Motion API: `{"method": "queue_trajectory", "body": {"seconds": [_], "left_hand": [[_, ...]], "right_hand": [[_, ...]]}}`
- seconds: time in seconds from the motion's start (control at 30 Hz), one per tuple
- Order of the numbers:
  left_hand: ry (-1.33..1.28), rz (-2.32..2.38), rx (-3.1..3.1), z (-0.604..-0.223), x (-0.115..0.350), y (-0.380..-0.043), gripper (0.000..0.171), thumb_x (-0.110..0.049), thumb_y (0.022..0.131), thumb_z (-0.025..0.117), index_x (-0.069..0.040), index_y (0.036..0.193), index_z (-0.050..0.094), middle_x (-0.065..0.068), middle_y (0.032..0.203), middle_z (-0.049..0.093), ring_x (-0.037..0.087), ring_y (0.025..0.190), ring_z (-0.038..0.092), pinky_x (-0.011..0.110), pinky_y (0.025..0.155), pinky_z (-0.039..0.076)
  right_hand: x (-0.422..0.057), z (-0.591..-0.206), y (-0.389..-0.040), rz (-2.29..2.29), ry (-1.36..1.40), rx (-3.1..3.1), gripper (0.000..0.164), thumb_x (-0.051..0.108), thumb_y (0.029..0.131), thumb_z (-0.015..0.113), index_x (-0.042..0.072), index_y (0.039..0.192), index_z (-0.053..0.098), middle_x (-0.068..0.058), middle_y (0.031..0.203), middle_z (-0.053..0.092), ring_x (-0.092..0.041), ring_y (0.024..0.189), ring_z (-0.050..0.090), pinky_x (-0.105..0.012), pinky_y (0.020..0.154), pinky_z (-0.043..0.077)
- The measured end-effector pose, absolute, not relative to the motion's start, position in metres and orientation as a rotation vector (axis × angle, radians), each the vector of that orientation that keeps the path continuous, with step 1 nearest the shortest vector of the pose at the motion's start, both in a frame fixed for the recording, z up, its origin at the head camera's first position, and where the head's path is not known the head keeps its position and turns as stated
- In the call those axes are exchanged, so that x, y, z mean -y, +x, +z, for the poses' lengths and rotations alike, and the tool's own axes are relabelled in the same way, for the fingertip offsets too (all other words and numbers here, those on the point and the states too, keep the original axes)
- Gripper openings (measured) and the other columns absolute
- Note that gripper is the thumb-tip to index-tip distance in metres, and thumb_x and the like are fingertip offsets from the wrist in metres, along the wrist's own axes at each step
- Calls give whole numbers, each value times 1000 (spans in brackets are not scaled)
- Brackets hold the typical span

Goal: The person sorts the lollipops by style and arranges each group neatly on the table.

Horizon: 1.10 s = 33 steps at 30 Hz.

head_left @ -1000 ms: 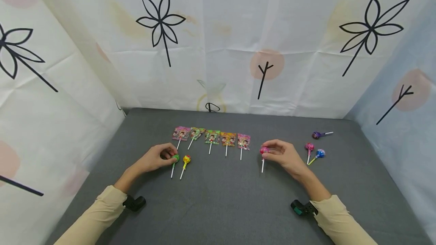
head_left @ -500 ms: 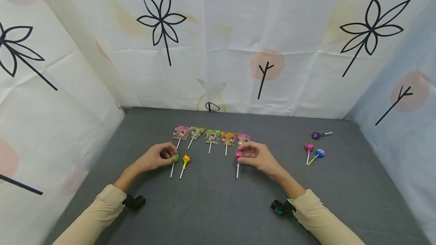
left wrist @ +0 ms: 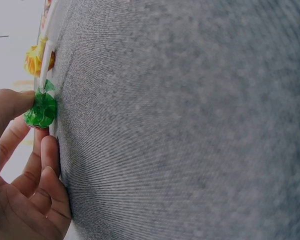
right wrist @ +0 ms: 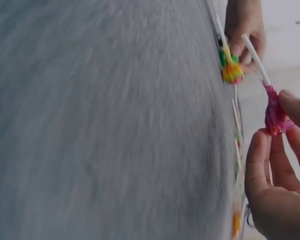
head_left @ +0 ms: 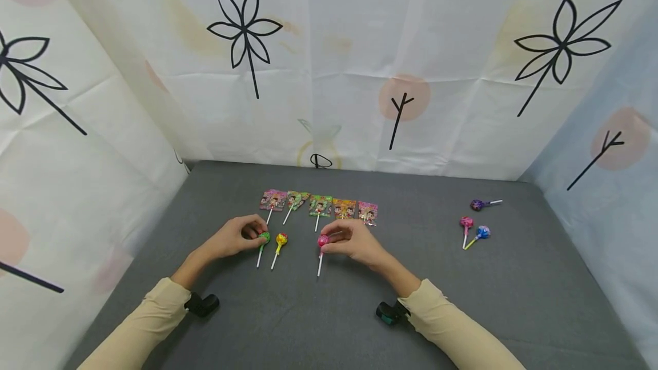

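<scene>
My left hand pinches the green-wrapped head of a lollipop, whose white stick points toward me over the grey table. Just right of it lies a yellow lollipop, touched by neither hand. Between thumb and fingers, my right hand holds a pink lollipop by its wrapped head. In the right wrist view this pink one is off the table, its white stick sticking out free. Behind the hands, several flat-wrapped lollipops form a row; the right hand covers part of the orange one.
On the right side of the grey table lie a purple lollipop, another pink lollipop and a blue lollipop. Patterned white cloth rises behind the table and along both sides.
Gripping the pink lollipop, my right hand has moved left across the table, past the right end of the row toward the yellow lollipop. The left hand has stayed on the green one.
</scene>
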<state>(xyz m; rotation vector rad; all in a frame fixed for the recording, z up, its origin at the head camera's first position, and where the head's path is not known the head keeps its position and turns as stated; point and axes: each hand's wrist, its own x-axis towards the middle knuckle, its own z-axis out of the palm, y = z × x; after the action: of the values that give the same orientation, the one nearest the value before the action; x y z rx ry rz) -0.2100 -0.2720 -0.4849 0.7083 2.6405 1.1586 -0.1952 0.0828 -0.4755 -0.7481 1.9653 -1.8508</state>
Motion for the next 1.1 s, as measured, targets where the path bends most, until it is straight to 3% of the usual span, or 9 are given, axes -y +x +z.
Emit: {"method": "queue_trajectory", "body": {"seconds": [0.3,0.77,1.1], "left_hand": [[735,1154,-2644,-486,272,-211,17,-17,94,77,-10,107,68,0,96,62,17,85,60,33,76,50],[728,1141,-2656,-486,272,-213,18,-17,93,78,-10,106,67,-2,95,62,16,84,60,33,76,50],[715,1139,-2659,-486,273,-210,17,-16,93,78,-10,106,68,-1,94,62,16,84,60,34,78,50]], "right_hand": [[-50,-480,-197,-1853,-713,-1956,30,-6,89,76,-10,117,67,-19,112,69,-39,106,67,-32,79,54],[-19,-486,-203,-1790,-718,-2114,26,-5,84,81,-8,108,72,-17,104,71,-31,93,72,-26,70,54],[-9,-484,-204,-1652,-709,-2333,24,3,81,87,-2,101,76,-11,89,73,-17,78,68,-24,64,49]]}}
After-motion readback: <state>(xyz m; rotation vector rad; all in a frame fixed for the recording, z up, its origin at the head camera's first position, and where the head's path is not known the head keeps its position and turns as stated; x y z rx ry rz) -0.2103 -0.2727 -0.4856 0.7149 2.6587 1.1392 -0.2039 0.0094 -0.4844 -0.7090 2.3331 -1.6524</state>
